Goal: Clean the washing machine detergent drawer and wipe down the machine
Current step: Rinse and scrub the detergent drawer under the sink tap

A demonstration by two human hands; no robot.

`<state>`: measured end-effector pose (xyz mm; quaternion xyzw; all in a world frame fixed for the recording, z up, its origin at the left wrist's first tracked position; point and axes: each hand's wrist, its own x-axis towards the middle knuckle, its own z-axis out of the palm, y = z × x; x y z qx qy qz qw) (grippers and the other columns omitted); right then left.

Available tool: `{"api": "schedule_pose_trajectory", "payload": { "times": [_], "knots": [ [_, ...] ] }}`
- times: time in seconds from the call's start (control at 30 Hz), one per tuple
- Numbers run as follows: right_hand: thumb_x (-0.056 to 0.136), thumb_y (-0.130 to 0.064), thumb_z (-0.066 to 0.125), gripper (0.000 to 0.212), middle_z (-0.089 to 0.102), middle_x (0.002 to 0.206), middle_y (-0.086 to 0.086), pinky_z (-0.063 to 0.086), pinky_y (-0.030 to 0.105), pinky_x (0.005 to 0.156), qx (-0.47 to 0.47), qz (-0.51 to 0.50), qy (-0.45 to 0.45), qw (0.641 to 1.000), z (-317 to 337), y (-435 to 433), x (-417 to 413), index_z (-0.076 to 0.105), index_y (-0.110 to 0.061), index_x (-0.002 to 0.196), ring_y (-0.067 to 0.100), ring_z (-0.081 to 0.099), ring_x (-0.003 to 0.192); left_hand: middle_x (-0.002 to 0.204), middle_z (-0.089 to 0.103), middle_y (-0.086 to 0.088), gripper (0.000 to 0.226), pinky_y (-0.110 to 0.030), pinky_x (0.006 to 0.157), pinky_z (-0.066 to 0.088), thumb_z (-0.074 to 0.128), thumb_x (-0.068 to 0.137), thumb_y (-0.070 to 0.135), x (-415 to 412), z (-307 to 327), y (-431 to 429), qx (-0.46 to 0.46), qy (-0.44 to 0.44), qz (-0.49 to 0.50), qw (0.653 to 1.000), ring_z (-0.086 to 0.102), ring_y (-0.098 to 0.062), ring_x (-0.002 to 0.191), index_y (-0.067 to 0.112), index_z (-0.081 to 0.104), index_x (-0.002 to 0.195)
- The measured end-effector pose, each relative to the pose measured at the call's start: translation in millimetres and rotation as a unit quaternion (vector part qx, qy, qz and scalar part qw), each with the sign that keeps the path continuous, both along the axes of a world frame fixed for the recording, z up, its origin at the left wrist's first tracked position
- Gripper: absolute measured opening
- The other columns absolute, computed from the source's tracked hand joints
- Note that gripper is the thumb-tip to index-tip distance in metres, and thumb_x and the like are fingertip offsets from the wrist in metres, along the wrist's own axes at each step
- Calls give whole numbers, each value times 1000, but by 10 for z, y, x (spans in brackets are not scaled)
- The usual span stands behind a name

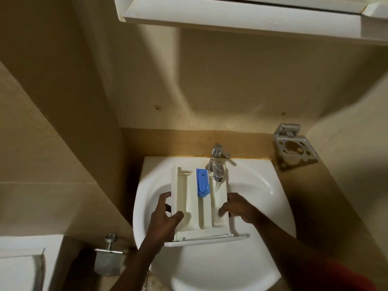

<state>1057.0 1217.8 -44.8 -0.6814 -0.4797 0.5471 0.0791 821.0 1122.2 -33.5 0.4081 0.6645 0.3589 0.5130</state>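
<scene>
A white detergent drawer (190,204) with a blue insert (202,182) in its middle compartment is held level over a white sink (260,194). My left hand (165,217) grips the drawer's left wall, thumb inside the left compartment. My right hand (239,206) holds the right wall, fingers reaching into the right compartment. The chrome tap (217,162) stands at the drawer's far right corner, and a thin stream of water runs from it into the right compartment. The drawer's front panel faces me. The washing machine is not in view.
A metal toothbrush holder (295,144) is fixed to the wall right of the sink. A toilet-roll holder (109,252) hangs low on the left, beside a white fixture (21,263). A white cabinet (252,15) overhangs above. Beige walls close in on both sides.
</scene>
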Motion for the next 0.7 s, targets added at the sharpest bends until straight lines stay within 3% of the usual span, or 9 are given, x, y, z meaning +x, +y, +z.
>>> {"api": "schedule_pose_trajectory", "payload": {
  "times": [0.07, 0.17, 0.23, 0.3, 0.37, 0.43, 0.53, 0.63, 0.7],
  "knots": [
    [71, -10, 78, 13, 71, 84, 10, 51, 25, 60, 85, -68, -15, 994, 113, 181, -66, 68, -10, 81, 21, 66, 78, 102, 59, -10, 56, -40, 60, 59, 66, 74, 32, -3, -5, 5, 4, 6, -12, 1000, 68, -30, 83, 41, 41, 124],
    [76, -18, 72, 20, 57, 68, 3, 39, 30, 60, 194, -108, -59, 973, 218, 382, -162, 56, -14, 67, 20, 51, 67, 101, 61, -12, 50, -36, 59, 57, 68, 81, 25, -19, -31, -1, 4, 2, -15, 1000, 68, -31, 82, 41, 44, 122],
    [84, -23, 69, 14, 60, 77, 2, 40, 30, 66, 184, -87, -47, 978, 136, 333, -195, 63, -12, 85, 20, 54, 75, 103, 61, -16, 56, -32, 55, 56, 65, 73, 32, -33, -35, 1, -6, -14, 1, 1000, 69, -33, 84, 39, 45, 124],
    [83, -27, 73, 39, 63, 105, -2, 45, 28, 77, 148, -61, -2, 987, -39, 162, -197, 59, -14, 117, 19, 59, 96, 103, 62, -18, 59, -31, 56, 55, 62, 70, 35, -38, -38, 24, -3, -23, 9, 1000, 69, -30, 84, 37, 46, 126],
    [73, -19, 81, 64, 62, 121, -6, 50, 35, 92, 115, -51, 64, 990, -219, -29, -176, 51, -20, 129, 19, 60, 109, 102, 61, -17, 62, -29, 55, 54, 62, 69, 36, -50, -48, 52, 0, -23, 17, 1000, 68, -30, 83, 35, 45, 128],
    [68, -7, 80, 59, 71, 111, 1, 53, 45, 94, 69, -27, 80, 994, -337, -135, -145, 59, -15, 123, 21, 67, 102, 102, 60, -16, 63, -28, 52, 52, 62, 69, 37, -65, -65, 81, -1, -20, 17, 1000, 68, -30, 83, 35, 44, 129],
    [65, 5, 75, 42, 74, 92, 6, 56, 34, 83, 43, -39, 56, 997, -194, -28, -104, 68, -8, 104, 24, 69, 90, 103, 60, -15, 61, -28, 51, 53, 63, 68, 38, -79, -62, 85, 1, -26, 11, 1000, 68, -30, 85, 36, 44, 126],
    [62, -5, 80, 23, 71, 79, 3, 48, 28, 65, 86, -99, 28, 991, 38, 217, -152, 70, -13, 81, 21, 65, 80, 104, 61, -15, 56, -24, 49, 50, 64, 72, 33, -108, -48, 117, -9, -25, 5, 1000, 68, -29, 86, 35, 45, 125],
    [67, -17, 82, 21, 66, 79, -2, 42, 26, 63, 184, -142, -36, 972, 74, 249, -250, 65, -19, 79, 16, 60, 75, 104, 63, -17, 47, -22, 47, 48, 64, 84, 22, -114, -45, 147, -16, -39, -2, 999, 67, -26, 83, 32, 45, 126]
  ]
}}
